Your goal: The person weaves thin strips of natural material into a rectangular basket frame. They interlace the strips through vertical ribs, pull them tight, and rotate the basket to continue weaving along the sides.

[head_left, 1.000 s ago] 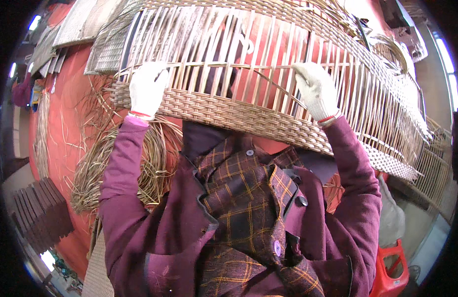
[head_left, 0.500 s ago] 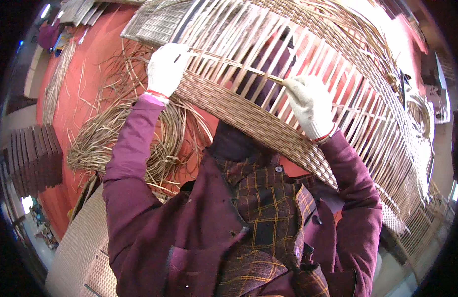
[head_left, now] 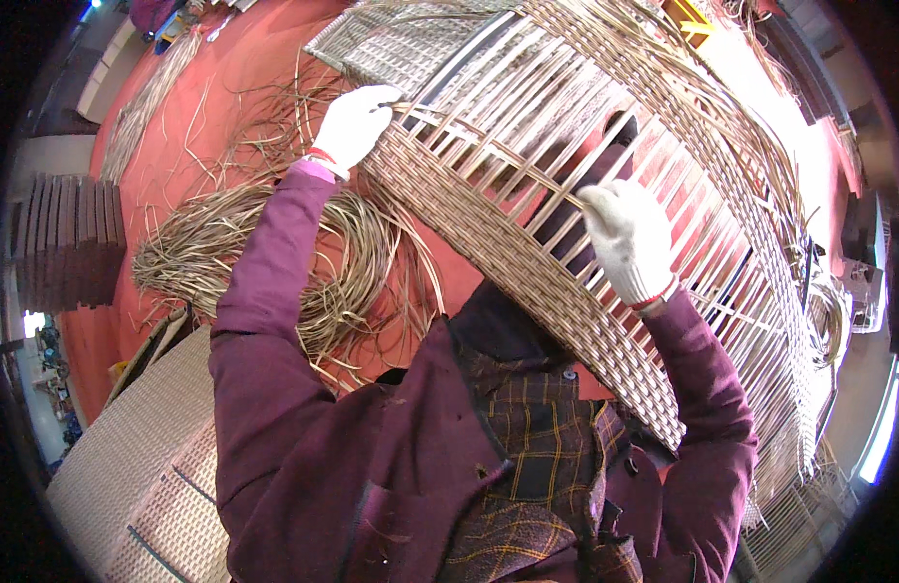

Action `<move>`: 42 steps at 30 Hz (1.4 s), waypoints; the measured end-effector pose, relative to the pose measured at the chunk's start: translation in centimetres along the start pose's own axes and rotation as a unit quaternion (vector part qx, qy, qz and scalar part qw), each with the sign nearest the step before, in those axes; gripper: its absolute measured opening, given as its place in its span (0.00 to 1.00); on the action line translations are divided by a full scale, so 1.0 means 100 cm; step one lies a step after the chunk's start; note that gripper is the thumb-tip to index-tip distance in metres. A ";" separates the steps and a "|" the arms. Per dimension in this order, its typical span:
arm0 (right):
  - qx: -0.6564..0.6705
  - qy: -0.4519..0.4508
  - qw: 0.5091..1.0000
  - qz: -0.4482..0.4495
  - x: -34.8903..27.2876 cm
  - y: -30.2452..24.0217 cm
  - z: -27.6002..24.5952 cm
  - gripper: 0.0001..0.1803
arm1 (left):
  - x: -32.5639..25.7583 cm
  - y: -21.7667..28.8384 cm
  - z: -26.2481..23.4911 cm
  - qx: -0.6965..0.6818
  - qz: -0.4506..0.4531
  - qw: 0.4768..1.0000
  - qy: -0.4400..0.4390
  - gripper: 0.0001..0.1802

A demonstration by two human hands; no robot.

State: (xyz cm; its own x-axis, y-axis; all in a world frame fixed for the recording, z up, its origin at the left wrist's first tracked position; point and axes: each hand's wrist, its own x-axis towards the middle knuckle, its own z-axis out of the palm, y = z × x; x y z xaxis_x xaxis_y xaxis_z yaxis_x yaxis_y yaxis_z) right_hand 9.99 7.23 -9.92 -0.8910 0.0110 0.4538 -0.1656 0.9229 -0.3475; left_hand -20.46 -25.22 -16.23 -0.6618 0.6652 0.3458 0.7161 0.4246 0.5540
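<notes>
A partly woven wicker panel [head_left: 523, 255] slants across in front of me, with a dense brown band along its near edge and bare pale slats beyond it. My right hand [head_left: 632, 238], in a white knit glove, pinches a thin tan weaving strand [head_left: 512, 155] over the slats. From there the strand runs left through the slats to my left hand [head_left: 353, 126], also gloved. That hand's fingers are closed on the strand at the panel's left edge; the fingertips are partly hidden.
Left of the panel, a big loose coil of strands [head_left: 216, 238] lies on the red floor covering [head_left: 192, 121]. Finished woven panels [head_left: 143, 462] lie at the lower left. Dark ribbed pieces [head_left: 68, 238] stand stacked at far left. More strands trail along the panel's far edge.
My view has shifted, so the panel and both hands sit lower and farther right in it. Both hands keep hold of the strand.
</notes>
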 end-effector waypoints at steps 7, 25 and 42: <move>0.075 -0.017 0.994 -0.073 0.089 -0.032 0.072 0.11 | 0.019 -0.018 -0.026 -0.073 0.003 0.990 -0.123 0.15; 0.070 -0.034 0.997 -0.016 0.166 -0.039 0.129 0.08 | 0.077 -0.041 -0.026 0.167 0.220 0.934 -0.224 0.11; -0.047 -0.050 0.991 -0.119 0.138 -0.055 0.138 0.13 | 0.016 -0.001 -0.022 0.083 0.171 0.981 -0.045 0.14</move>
State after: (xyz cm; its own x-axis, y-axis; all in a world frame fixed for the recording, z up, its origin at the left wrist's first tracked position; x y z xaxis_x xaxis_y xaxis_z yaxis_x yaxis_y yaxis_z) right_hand -7.25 -2.97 -13.07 -0.8697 -0.2444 0.4288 -0.3398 0.9266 -0.1612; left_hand -22.05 -25.56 -14.12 -0.3587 0.8351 0.4171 0.9244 0.2560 0.2826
